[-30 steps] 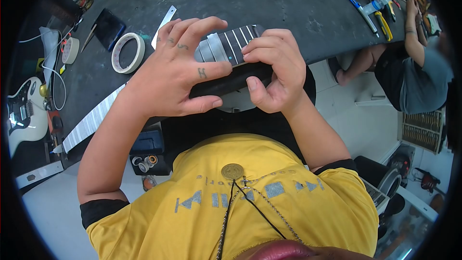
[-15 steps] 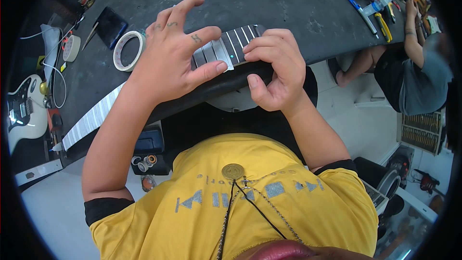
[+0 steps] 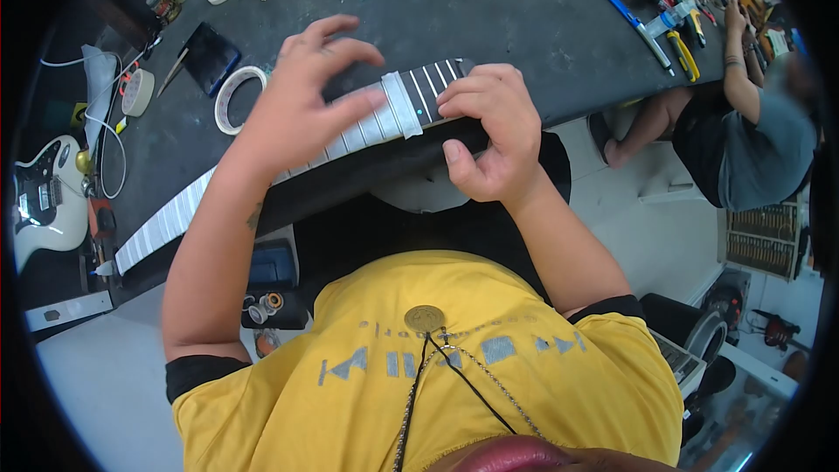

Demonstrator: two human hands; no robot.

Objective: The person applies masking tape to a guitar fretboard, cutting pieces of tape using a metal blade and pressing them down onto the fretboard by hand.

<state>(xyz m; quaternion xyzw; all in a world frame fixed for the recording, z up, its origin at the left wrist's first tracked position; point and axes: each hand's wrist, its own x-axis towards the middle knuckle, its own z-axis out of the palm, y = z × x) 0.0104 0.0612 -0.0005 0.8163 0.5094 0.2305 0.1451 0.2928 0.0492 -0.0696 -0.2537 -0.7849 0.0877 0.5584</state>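
A guitar neck lies along the front of the workbench, its dark fretboard and bright frets bare toward the right end. Pale strips of masking tape cover the fretboard to the left, and one strip lies crosswise at the edge of the bare part. My left hand is over the taped stretch, fingers apart and slightly blurred, thumb near that crosswise strip. At the right end, the bent fingertips of my right hand are at the fretboard, with the thumb apart from them below the edge.
Behind my left hand are a tape roll and a dark phone-like slab. Pens and pliers lie at the right. A white guitar body is at far left. Another person sits at the right.
My left hand has moved up and left off the crosswise tape strip, showing more of it. My right hand has shifted slightly left and stays by the neck's end.
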